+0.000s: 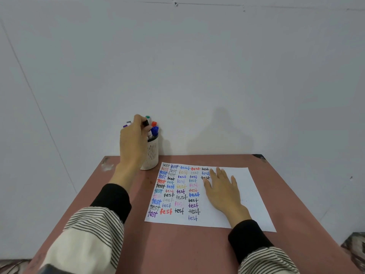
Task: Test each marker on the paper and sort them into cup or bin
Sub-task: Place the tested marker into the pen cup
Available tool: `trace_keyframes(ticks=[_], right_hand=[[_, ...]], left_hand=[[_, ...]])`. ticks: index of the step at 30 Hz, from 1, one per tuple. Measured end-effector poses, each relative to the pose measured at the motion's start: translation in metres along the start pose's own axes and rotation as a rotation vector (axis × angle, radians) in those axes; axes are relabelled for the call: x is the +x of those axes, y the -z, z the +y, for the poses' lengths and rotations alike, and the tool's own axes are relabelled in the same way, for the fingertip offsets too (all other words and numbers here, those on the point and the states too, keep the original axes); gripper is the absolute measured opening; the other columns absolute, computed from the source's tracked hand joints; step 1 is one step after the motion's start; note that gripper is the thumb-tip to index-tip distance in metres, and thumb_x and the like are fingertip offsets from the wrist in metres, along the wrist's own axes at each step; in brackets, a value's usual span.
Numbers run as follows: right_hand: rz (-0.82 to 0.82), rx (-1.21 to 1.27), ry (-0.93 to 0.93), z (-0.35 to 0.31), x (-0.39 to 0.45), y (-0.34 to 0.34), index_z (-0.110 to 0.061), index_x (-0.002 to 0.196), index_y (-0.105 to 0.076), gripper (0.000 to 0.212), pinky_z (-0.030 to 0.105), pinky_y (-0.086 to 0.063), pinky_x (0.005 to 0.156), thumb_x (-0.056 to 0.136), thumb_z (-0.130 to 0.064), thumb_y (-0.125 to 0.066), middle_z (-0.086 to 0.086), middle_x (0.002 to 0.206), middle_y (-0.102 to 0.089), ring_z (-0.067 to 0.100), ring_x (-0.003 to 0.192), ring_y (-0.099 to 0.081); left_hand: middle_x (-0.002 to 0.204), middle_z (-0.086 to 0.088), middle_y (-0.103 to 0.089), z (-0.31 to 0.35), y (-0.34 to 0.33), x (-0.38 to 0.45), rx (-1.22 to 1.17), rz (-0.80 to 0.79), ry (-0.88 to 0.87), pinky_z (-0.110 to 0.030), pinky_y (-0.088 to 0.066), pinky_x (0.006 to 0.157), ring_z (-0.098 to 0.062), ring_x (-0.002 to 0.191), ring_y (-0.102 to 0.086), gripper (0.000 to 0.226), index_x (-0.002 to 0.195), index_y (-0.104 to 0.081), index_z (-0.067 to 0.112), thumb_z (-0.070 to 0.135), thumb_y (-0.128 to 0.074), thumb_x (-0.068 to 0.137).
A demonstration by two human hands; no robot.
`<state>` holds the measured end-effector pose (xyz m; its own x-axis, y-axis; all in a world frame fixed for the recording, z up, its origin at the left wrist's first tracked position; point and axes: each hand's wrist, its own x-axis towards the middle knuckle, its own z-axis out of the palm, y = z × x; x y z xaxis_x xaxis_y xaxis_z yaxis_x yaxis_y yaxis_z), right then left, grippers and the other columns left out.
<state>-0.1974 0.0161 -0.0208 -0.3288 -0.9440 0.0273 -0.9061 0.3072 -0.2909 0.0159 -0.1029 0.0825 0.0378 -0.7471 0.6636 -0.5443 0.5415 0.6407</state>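
Observation:
A white perforated cup [152, 155] stands at the table's far left corner, holding several markers [154, 129] with blue, orange, green and purple caps. My left hand [132, 141] reaches over the cup, and its fingers pinch a black-capped marker [146, 123] among the others. A white paper [240, 194] lies on the table, its left half covered with rows of the word "test" in many colours. My right hand [222, 189] lies flat on the paper with its fingers spread, just right of the writing. No bin is in view.
The reddish-brown table [177, 248] stands against a plain grey wall. Its right edge runs close beside the paper. A patterned floor shows at the lower right corner [355, 246].

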Motion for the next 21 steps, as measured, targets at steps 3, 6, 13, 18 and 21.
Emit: trace_keyframes(ticks=[3,6,13,18,21], right_hand=[[0.006,-0.001,0.0,0.001,0.0,-0.001,-0.018,0.156,-0.011,0.057,0.041,0.003,0.121,0.104,-0.042,-0.018,0.003,0.163,-0.005,0.016,0.15,0.001],[0.008,-0.005,0.005,0.001,0.0,-0.001,-0.018,0.156,-0.011,0.057,0.041,0.003,0.12,0.104,-0.042,-0.018,0.003,0.163,-0.005,0.017,0.15,0.001],[0.014,0.016,0.035,0.002,-0.006,0.001,-0.019,0.155,-0.013,0.052,0.039,0.001,0.121,0.106,-0.033,-0.017,0.001,0.163,-0.007,0.015,0.15,-0.002],[0.055,0.004,0.052,0.004,-0.018,-0.002,-0.02,0.155,-0.015,0.05,0.038,0.0,0.121,0.106,-0.03,-0.017,0.001,0.163,-0.008,0.014,0.15,-0.003],[0.061,-0.037,0.052,0.006,-0.021,-0.01,-0.02,0.155,-0.014,0.051,0.037,-0.001,0.121,0.106,-0.031,-0.017,0.0,0.163,-0.007,0.014,0.15,-0.002]], left_hand=[[0.104,-0.002,-0.065,-0.01,-0.01,-0.007,0.337,-0.015,-0.125,-0.041,-0.034,0.098,-0.028,0.111,-0.05,0.017,0.11,-0.059,0.011,0.02,-0.05,0.099],[0.129,-0.011,-0.059,-0.012,-0.019,-0.019,0.534,0.032,-0.202,-0.048,-0.026,0.101,-0.035,0.126,-0.041,0.023,0.111,-0.064,0.009,0.018,-0.05,0.095],[0.148,-0.01,-0.04,0.009,-0.046,-0.099,0.509,-0.249,-0.152,-0.052,-0.026,0.108,-0.034,0.136,-0.031,0.033,0.123,-0.059,0.013,0.01,-0.053,0.091],[0.152,0.005,-0.031,0.013,-0.059,-0.14,0.551,-0.637,0.001,-0.056,-0.002,0.117,-0.017,0.144,-0.02,0.038,0.139,-0.041,0.024,0.027,-0.027,0.103],[0.158,0.004,-0.021,0.014,-0.053,-0.145,0.52,-0.669,0.06,-0.049,-0.005,0.12,-0.016,0.147,-0.013,0.044,0.146,-0.03,0.023,0.032,-0.022,0.104]])
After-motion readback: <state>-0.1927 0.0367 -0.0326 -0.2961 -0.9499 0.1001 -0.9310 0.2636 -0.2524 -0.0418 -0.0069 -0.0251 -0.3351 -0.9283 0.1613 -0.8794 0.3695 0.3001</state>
